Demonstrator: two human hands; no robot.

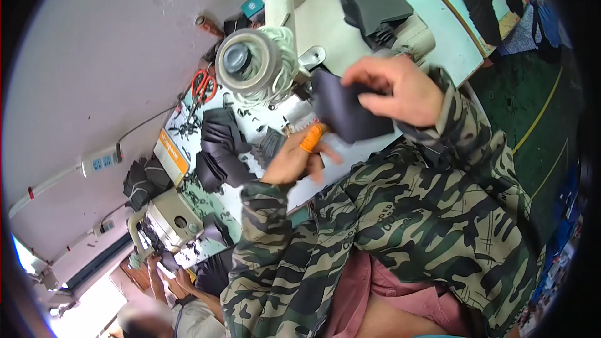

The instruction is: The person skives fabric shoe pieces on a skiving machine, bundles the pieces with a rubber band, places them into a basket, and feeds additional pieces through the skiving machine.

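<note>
My right hand (404, 90) pinches a dark, smooth piece of fabric (350, 109) between thumb and fingers, holding it up over the table's front edge beside the sewing machine. To its left, my left hand (297, 156) wears an orange finger cot (311, 138). Its fingers are apart and slightly blurred, close to the fabric's lower left edge, and I see nothing held in them. Just beyond the hands stands the cream sewing machine (325, 28), with a coil of pale cord (285, 56) around its round end. The needle area is mostly hidden.
Stacked dark pieces (220, 147) lie left of my left hand, near red-handled scissors (203, 86) and scattered scraps. Another dark stack (375, 0) rests on the machine bed. A co-worker (188, 316) sits at a second machine (169, 222) at lower left.
</note>
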